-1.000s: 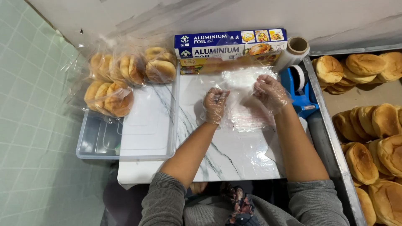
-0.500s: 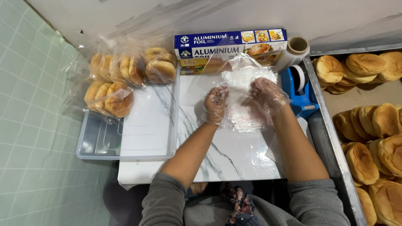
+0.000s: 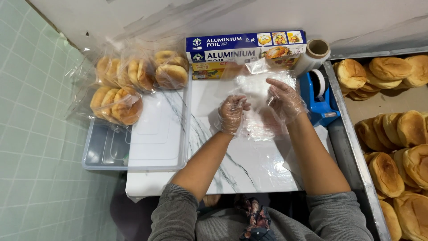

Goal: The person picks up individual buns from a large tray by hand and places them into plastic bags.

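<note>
Since a second ago you've lifted the clear bag [image 3: 261,96] off the marble surface [image 3: 232,165] at frame centre. Both gloved hands pinch it: left hand [image 3: 232,114] at its left edge, right hand [image 3: 285,100] nearer its upper-right mouth; thin, crinkly, limp film.

Bright, even overhead light, soft shadows, mild glare on plastic, sharp focus.
</note>
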